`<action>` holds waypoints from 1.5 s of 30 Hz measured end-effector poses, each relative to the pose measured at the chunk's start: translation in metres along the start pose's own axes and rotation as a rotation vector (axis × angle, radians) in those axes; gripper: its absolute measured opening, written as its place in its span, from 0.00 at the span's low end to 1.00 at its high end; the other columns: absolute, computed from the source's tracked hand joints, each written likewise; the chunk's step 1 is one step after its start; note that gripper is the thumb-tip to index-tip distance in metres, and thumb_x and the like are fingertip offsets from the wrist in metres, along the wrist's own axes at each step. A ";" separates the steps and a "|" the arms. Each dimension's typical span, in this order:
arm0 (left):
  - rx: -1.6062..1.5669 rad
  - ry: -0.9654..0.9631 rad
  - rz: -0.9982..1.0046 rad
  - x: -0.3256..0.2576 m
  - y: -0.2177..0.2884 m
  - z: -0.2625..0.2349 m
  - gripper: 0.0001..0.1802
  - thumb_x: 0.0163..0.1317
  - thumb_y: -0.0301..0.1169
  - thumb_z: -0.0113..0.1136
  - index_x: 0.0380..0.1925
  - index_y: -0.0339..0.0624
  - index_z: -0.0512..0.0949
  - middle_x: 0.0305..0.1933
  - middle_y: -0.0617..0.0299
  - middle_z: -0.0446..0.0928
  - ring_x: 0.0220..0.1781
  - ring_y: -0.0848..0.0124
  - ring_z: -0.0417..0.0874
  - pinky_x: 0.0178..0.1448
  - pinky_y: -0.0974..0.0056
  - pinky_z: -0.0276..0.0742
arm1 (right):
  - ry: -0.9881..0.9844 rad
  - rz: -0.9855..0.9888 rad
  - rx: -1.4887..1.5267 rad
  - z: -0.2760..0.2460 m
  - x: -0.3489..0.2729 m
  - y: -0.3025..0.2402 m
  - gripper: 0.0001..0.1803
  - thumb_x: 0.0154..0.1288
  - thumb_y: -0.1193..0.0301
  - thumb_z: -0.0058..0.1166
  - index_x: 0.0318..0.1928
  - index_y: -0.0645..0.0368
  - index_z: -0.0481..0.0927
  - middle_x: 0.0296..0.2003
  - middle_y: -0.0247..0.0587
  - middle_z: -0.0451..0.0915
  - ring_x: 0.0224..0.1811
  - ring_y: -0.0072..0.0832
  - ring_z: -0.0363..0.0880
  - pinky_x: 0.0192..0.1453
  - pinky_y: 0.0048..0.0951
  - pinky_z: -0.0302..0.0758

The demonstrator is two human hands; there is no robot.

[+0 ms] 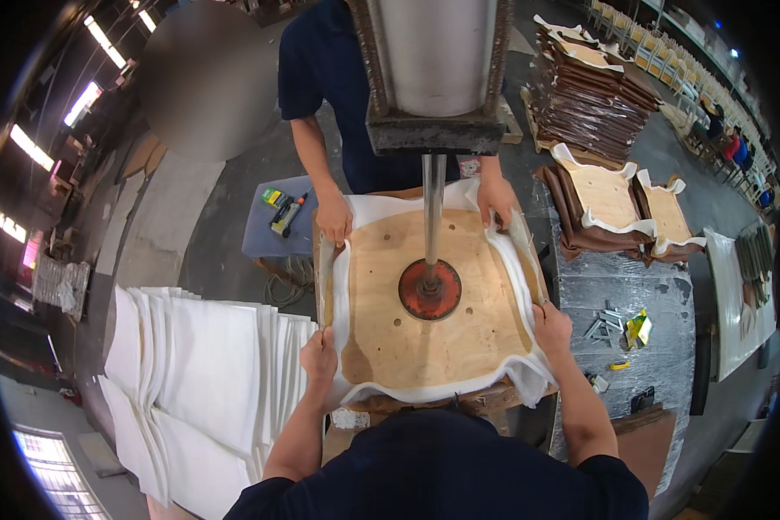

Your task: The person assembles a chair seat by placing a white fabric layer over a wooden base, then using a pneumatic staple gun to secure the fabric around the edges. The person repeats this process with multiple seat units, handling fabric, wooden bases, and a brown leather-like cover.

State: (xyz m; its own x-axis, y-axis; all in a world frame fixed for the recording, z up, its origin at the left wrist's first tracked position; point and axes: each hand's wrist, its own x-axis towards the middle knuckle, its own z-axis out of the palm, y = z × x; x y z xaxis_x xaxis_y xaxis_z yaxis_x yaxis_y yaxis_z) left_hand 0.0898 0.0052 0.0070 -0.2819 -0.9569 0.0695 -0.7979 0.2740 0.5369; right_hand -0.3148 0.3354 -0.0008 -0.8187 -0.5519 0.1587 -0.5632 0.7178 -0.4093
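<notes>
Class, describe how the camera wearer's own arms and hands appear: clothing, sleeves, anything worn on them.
Both forearms are bare below short dark navy sleeves. The left hand and right hand wear no gloves; no watch, rings or bands are visible.

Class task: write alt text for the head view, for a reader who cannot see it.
Left hand and right hand grip white fabric wrapped around a plywood panel pinned under a press disc. A co-worker's hands hold the far edge.

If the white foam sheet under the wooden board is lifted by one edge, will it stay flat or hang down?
Probably hang down: the white foam sheet already curls up around the wooden board where the left hand and right hand pull it. It looks light and easily squashed, likely not slippery.
</notes>
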 end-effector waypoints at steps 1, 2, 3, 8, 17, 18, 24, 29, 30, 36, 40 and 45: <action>0.003 0.007 -0.002 -0.001 0.000 0.000 0.25 0.82 0.49 0.61 0.32 0.39 0.83 0.31 0.41 0.85 0.35 0.37 0.86 0.41 0.40 0.78 | -0.005 0.006 -0.009 0.001 0.000 -0.001 0.20 0.80 0.53 0.62 0.38 0.57 0.84 0.29 0.60 0.86 0.35 0.64 0.88 0.40 0.63 0.81; 0.009 0.014 -0.003 -0.001 -0.001 0.000 0.25 0.82 0.48 0.62 0.32 0.39 0.83 0.30 0.41 0.84 0.35 0.37 0.86 0.40 0.41 0.78 | -0.010 0.014 -0.018 0.002 0.000 -0.002 0.19 0.80 0.53 0.63 0.39 0.57 0.84 0.30 0.59 0.87 0.35 0.64 0.88 0.40 0.62 0.81; -0.002 0.013 -0.002 -0.002 0.000 0.003 0.24 0.82 0.48 0.62 0.32 0.39 0.83 0.30 0.41 0.84 0.34 0.37 0.86 0.40 0.41 0.78 | -0.016 0.012 -0.012 0.000 0.000 -0.001 0.19 0.80 0.53 0.63 0.39 0.57 0.84 0.30 0.59 0.87 0.36 0.64 0.88 0.41 0.63 0.82; 0.018 0.046 0.076 -0.003 -0.001 0.006 0.24 0.82 0.47 0.63 0.31 0.39 0.82 0.28 0.41 0.84 0.33 0.37 0.85 0.39 0.40 0.78 | -0.020 0.012 -0.030 -0.002 0.005 -0.001 0.19 0.77 0.53 0.65 0.40 0.57 0.83 0.31 0.59 0.87 0.36 0.64 0.88 0.42 0.64 0.82; 0.059 -0.043 0.145 -0.005 0.001 0.000 0.22 0.82 0.43 0.63 0.31 0.38 0.82 0.28 0.38 0.84 0.34 0.35 0.87 0.38 0.38 0.79 | -0.081 -0.238 0.027 -0.033 0.026 -0.049 0.21 0.70 0.64 0.73 0.58 0.55 0.82 0.50 0.53 0.88 0.54 0.58 0.88 0.55 0.55 0.84; 0.068 -0.059 0.125 -0.005 -0.002 -0.001 0.22 0.82 0.43 0.63 0.32 0.37 0.83 0.30 0.38 0.84 0.35 0.35 0.87 0.39 0.39 0.79 | -0.035 -0.336 0.062 -0.035 0.036 -0.066 0.23 0.69 0.65 0.73 0.61 0.55 0.82 0.52 0.53 0.87 0.56 0.57 0.87 0.56 0.54 0.84; -0.116 -0.066 0.275 0.042 0.069 0.007 0.17 0.82 0.41 0.63 0.38 0.38 0.82 0.33 0.38 0.86 0.39 0.35 0.89 0.42 0.38 0.82 | -0.386 -0.528 0.084 0.024 0.056 -0.087 0.38 0.75 0.55 0.68 0.80 0.51 0.74 0.75 0.56 0.75 0.79 0.57 0.72 0.82 0.54 0.71; 0.032 -0.317 0.496 0.051 0.042 0.038 0.12 0.77 0.38 0.64 0.40 0.41 0.82 0.44 0.40 0.85 0.50 0.36 0.87 0.52 0.37 0.81 | -0.260 -0.747 0.046 0.066 0.012 -0.116 0.47 0.76 0.46 0.64 0.87 0.51 0.65 0.83 0.56 0.65 0.88 0.59 0.59 0.89 0.64 0.57; 0.045 -0.291 0.574 0.041 0.046 0.050 0.11 0.77 0.38 0.65 0.39 0.42 0.82 0.46 0.42 0.84 0.52 0.37 0.85 0.54 0.38 0.79 | -0.251 -0.735 0.031 0.066 -0.001 -0.099 0.48 0.75 0.45 0.64 0.86 0.52 0.65 0.83 0.56 0.66 0.88 0.58 0.60 0.89 0.66 0.57; 0.083 -0.231 0.770 -0.013 0.037 0.063 0.10 0.73 0.37 0.64 0.36 0.42 0.81 0.46 0.45 0.78 0.55 0.41 0.79 0.59 0.37 0.73 | -0.154 -0.563 0.188 0.055 -0.024 -0.070 0.47 0.69 0.47 0.67 0.82 0.54 0.70 0.75 0.55 0.72 0.84 0.55 0.66 0.85 0.65 0.60; 0.068 -0.155 0.818 -0.007 0.030 0.059 0.09 0.72 0.35 0.63 0.36 0.43 0.80 0.44 0.45 0.76 0.50 0.41 0.77 0.57 0.36 0.71 | -0.068 -0.599 0.164 0.054 -0.031 -0.080 0.42 0.68 0.50 0.67 0.78 0.55 0.74 0.72 0.54 0.74 0.79 0.55 0.71 0.82 0.59 0.66; 0.057 -0.103 0.833 -0.002 0.047 0.054 0.10 0.74 0.35 0.63 0.41 0.40 0.81 0.44 0.42 0.78 0.47 0.41 0.78 0.55 0.36 0.72 | -0.002 -0.597 0.219 0.050 -0.018 -0.087 0.36 0.70 0.55 0.67 0.74 0.55 0.79 0.69 0.53 0.78 0.75 0.53 0.76 0.77 0.61 0.71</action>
State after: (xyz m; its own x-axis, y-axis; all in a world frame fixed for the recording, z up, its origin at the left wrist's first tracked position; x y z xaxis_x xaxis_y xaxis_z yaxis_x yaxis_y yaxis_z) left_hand 0.0241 0.0248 -0.0139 -0.8354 -0.4271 0.3459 -0.3325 0.8939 0.3008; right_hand -0.2456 0.2613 -0.0127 -0.3699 -0.8313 0.4149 -0.8866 0.1825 -0.4249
